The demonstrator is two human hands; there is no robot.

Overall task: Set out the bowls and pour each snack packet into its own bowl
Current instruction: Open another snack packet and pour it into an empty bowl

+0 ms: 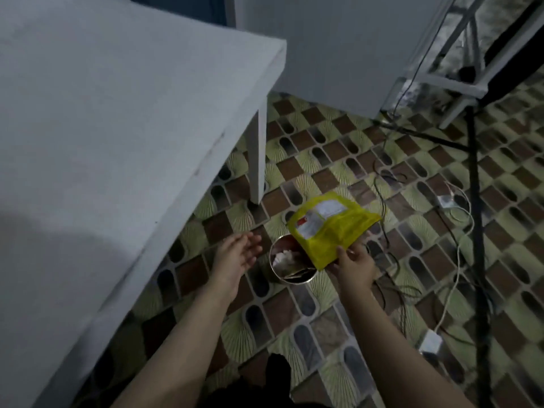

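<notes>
The right hand (353, 265) pinches the bottom edge of a yellow snack packet (331, 228). The thumb lies on top of the packet and the other fingers are under it. The packet sticks up and away from the hand, toward the middle of the frame, and it looks flat. It hangs right over a round metal container (290, 265) that stands on the floor. The container has scraps of paper and wrappers inside, and the packet hides its right side.

The left hand (235, 256) holds nothing. Its fingers are straight and loose, and it floats just left of the container without touching it.

A white table (103, 128) fills the upper left of the frame. The patterned tile floor (338, 334) has cables (453, 278) lying on it at the right.
</notes>
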